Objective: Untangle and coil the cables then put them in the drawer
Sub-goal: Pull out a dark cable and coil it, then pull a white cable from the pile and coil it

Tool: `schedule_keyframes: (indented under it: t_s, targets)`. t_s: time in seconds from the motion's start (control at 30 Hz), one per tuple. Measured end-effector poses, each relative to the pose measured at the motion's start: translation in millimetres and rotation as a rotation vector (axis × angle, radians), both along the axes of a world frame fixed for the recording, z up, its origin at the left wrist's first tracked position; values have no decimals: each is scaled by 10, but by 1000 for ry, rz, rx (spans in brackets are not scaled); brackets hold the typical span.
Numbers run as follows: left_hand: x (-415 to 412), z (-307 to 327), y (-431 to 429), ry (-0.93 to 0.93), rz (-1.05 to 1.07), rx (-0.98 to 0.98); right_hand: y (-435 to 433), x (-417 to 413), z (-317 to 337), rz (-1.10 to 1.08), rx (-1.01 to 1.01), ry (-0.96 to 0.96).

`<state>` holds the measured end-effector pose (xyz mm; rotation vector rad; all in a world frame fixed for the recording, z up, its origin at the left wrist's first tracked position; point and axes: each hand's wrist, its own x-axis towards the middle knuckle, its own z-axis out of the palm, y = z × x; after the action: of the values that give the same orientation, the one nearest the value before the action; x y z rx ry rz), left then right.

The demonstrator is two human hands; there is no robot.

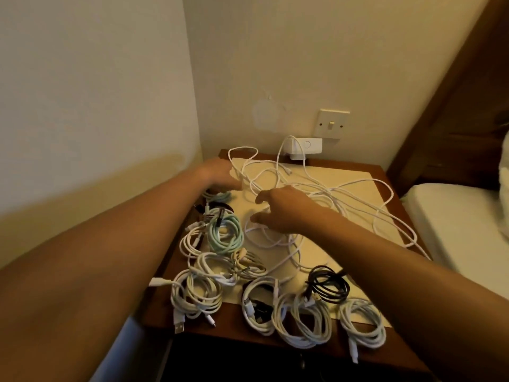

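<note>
White coils (319, 321) and a black coil (330, 288) crowd the wooden nightstand (234, 334).

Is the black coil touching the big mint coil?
Apart. The head view shows the black coil toward the right and the big mint coil toward the left, with loose white cable and bare mat between them.

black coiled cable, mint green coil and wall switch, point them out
black coiled cable (340, 290): head view, right side of its loops
mint green coil (214, 235): head view, left band of the coil
wall switch (332, 124): head view, rocker at the plate's middle
</note>
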<state>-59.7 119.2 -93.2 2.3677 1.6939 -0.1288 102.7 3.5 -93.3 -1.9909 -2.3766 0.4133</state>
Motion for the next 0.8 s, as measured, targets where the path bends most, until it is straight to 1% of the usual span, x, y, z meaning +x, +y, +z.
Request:
schedule_keyframes:
  t_s: [0.1, 0.2, 0.3, 0.4, 0.57, 0.63, 0.8]
  targets:
    - [-56, -150, 135, 54, 7, -131, 35, -54, -129, -51, 3, -16]
    - [-56, -246, 187, 43, 8, -150, 49, -61, -167, -105, 5, 77]
    - [-53, -285, 212, 41, -5, -119, 26, 26, 13, -178, 36, 279]
    - [-90, -317, 218, 57, -7, -91, -67, 262, 380, -270, 67, 503]
    - [-60, -211, 102, 9, 12, -133, -309, 677, 1046, -362, 175, 840]
    - [-41, -143, 48, -23, 14, -144, -399, 784, 1238, -356, 250, 888]
    - [150, 266, -142, -166, 22, 51, -605, 945, 1593, -304, 397, 835]
